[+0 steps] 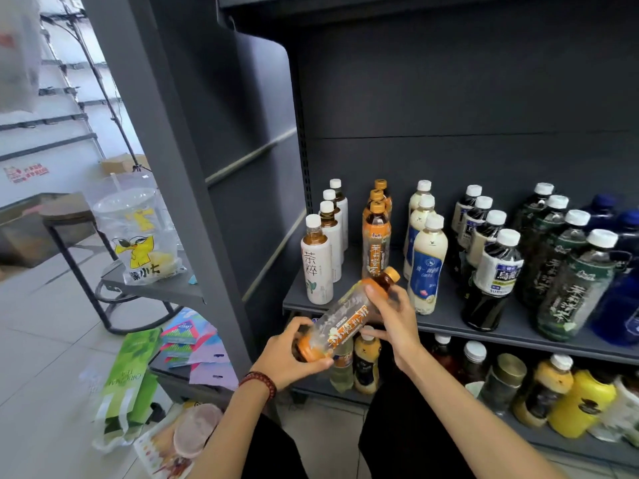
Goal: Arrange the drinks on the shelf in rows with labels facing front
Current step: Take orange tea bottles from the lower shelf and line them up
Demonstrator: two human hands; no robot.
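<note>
While several rows already stand front to back on the shelf [449, 321], front labels mostly facing out, one orange-labelled bottle [342, 326] is off it, tilted just in front of the orange-capped row [376, 243]. The left hand [290, 354] grips its base; the right hand [394, 319] grips below its cap. Judged outstanding: standing it upright ahead of that row, label forward.

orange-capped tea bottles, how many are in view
4. Three stand in one row on the shelf: front bottle, middle bottle, back bottle. The held bottle lies tilted between left hand and right hand. Others may be hidden behind.
</note>
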